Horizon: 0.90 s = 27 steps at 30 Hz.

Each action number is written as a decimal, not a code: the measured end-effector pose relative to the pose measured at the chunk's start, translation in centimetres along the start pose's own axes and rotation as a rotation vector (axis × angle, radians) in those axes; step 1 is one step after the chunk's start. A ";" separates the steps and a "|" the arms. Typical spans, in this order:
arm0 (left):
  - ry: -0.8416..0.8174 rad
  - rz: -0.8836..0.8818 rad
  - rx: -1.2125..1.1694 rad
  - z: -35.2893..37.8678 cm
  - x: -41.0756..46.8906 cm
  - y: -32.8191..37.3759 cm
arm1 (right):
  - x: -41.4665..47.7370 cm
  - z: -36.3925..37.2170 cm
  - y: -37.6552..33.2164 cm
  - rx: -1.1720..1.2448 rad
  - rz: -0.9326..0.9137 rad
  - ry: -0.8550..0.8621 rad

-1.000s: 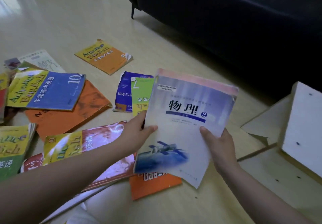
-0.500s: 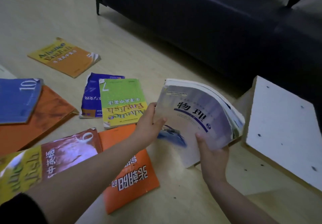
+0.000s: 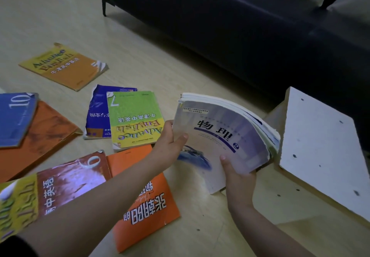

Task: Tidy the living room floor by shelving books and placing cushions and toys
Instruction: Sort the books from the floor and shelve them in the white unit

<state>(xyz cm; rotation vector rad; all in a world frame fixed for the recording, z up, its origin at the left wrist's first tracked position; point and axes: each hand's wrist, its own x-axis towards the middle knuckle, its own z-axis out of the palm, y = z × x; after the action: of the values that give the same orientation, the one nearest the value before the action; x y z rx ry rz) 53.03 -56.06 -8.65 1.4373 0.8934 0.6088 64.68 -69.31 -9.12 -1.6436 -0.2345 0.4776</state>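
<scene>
I hold a pale lilac physics book point(image 3: 224, 136) above the floor, tilted, its pages fanning toward a white shelf panel point(image 3: 320, 146) on the right. My left hand point(image 3: 172, 142) grips its left edge, thumb on the cover. My right hand point(image 3: 238, 178) grips the lower edge from below. Several other books lie flat on the floor: a green one point(image 3: 134, 118), a purple one point(image 3: 98, 112) under it, an orange one point(image 3: 146, 200), a yellow-orange one point(image 3: 64, 66), a red one point(image 3: 66, 180) and a blue one point(image 3: 16, 116).
A dark sofa point(image 3: 240, 26) runs along the back, one thin leg point(image 3: 104, 6) on the pale wooden floor point(image 3: 150, 66). The shelf's wooden base point(image 3: 300, 226) lies at the lower right beside the white panel.
The book has turned from facing me to upside down and tilted, and moved right up to the white panel. My view shifted right, so the floor books slid left.
</scene>
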 end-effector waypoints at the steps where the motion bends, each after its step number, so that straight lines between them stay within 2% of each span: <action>1: -0.006 -0.008 0.006 0.0 0.1 0.1 | 0.0 0.1 0.0 0.001 0.004 0.009; 5: 0.037 0.029 0.147 -0.2 0.5 0.2 | 0.0 0.5 -0.4 0.029 0.017 0.043; 9: 0.124 0.057 0.217 -0.8 0.1 1.0 | -1.3 1.3 -1.1 0.012 -0.043 0.048; 13: 0.193 0.141 0.232 -2.4 -1.3 4.0 | -3.9 1.8 -3.6 0.029 -0.138 -0.035; 21: 0.259 0.313 0.262 -5.5 -4.5 13.6 | -6.6 0.1 -13.3 -0.026 -0.266 -0.246; 27: 0.211 0.416 0.301 -3.1 -8.2 19.6 | -4.5 -4.8 -20.2 -0.082 -0.297 -0.228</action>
<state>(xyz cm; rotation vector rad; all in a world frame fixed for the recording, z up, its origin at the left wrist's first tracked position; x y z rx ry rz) 49.05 -59.49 12.19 1.8784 0.8810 0.9819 65.30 -72.80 11.78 -1.5989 -0.6658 0.4317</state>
